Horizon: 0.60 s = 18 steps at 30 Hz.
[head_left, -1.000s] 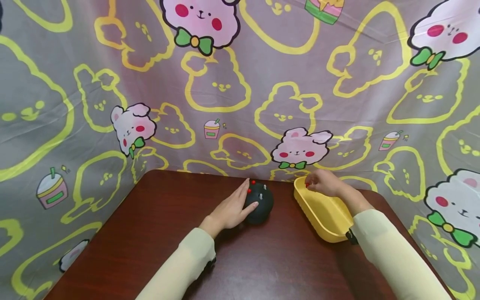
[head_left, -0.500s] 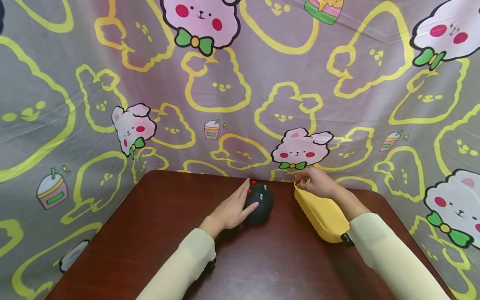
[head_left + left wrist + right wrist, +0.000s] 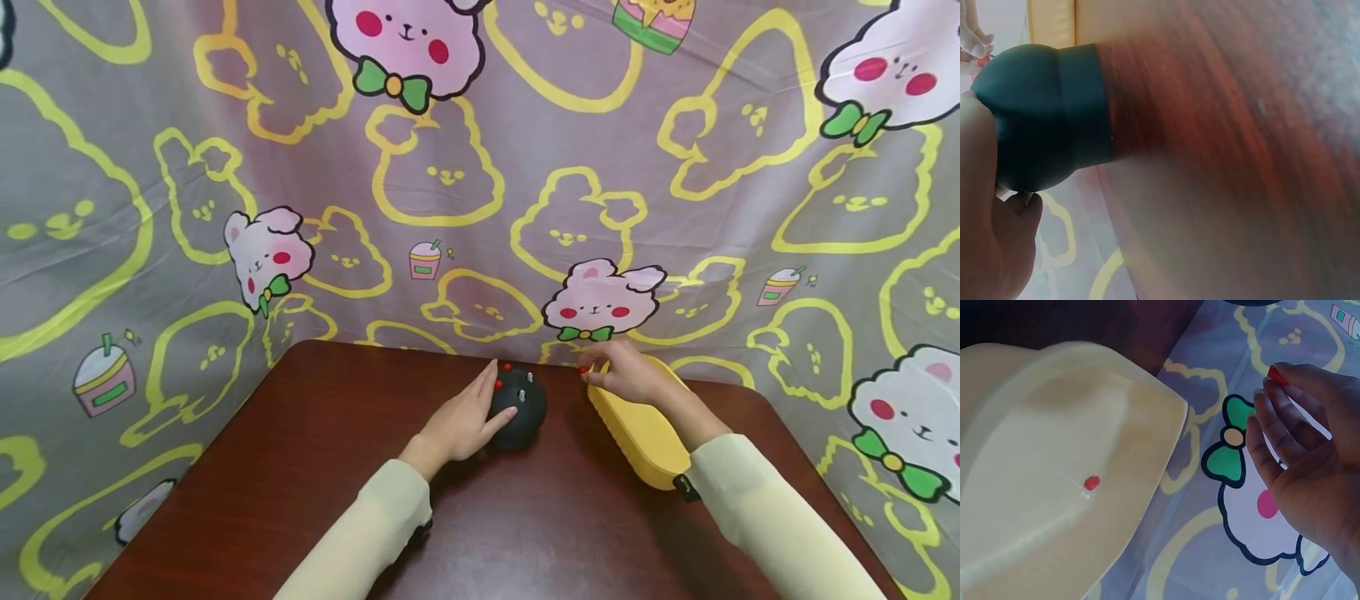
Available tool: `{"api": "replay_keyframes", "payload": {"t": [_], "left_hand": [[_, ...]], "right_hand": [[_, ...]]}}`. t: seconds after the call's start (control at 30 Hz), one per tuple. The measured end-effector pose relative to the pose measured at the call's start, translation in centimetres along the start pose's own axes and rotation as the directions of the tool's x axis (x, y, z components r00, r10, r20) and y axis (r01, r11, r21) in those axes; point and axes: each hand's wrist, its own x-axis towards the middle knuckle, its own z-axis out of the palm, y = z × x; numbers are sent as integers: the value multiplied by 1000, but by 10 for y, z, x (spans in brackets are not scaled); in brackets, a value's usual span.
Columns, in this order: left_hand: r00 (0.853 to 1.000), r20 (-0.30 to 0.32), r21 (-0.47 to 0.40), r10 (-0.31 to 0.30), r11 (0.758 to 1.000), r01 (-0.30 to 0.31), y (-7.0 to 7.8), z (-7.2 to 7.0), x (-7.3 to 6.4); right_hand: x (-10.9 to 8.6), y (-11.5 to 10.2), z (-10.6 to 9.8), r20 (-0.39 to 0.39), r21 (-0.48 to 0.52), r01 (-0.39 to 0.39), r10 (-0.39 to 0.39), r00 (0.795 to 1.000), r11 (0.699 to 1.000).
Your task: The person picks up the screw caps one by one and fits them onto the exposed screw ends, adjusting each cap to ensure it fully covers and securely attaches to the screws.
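Observation:
A black rounded object with a straight-sided base stands on the table, with small red pieces and silvery pegs sticking up from its top. My left hand holds it from the left, fingers along its far side and thumb across the near side. Between the thumb and fingertips of my right hand is a small red piece. That hand is over the far left end of a yellow tray. Inside the tray, another small red piece lies on the bottom, seen in the right wrist view.
The brown wooden table reaches back to a grey cloth printed with cartoon rabbits, which hangs behind and at both sides. A strip of table separates the black object from the tray.
My right hand has moved left, carrying the red piece from over the tray's inside to past its left rim. The left hand and the black object stay in place.

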Motion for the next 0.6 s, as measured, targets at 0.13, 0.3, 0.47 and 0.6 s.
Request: {"api": "replay_keyframes", "payload": {"t": [0.13,0.3,0.47,0.6], "left_hand": [[1000,11,25,-6,1000,6,-1,0,0],[1000,9,25,-5,1000,5,-1,-1,1],[1000,15,5,-9,1000,8,-1,-3,1],[1000,19,-4,-5,1000,5,-2,-3,2]], "right_hand": [[1,-3,3,0,22,12,-12,1000,1000],[5,-9,4,3,54,9,-9,1000,998],[10,-15,6,-1,83,3,-2,1000,997],[13,-20,7,-6,109,-12,12,1000,994]]}}
